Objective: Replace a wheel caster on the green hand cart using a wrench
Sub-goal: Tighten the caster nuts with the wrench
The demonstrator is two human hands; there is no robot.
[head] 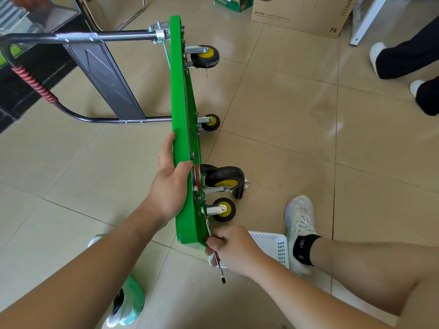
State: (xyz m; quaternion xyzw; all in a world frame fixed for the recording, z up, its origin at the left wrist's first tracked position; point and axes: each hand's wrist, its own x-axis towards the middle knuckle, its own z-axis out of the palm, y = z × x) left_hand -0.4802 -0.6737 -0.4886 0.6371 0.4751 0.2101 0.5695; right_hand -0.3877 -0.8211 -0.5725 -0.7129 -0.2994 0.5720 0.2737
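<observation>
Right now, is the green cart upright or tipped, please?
Tipped on edge: the green cart shows wheels pointing sideways; left hand holds it.

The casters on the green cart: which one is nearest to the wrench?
The caster lowest in the picture, just above the right hand. The wrench held there reaches up to its base; the others sit farther along the cart.

the wrench [221, 274] head at the green cart [178, 103] rim is too small to tell; the right hand [235, 251] hides the white basket [275, 243] corner.
</observation>
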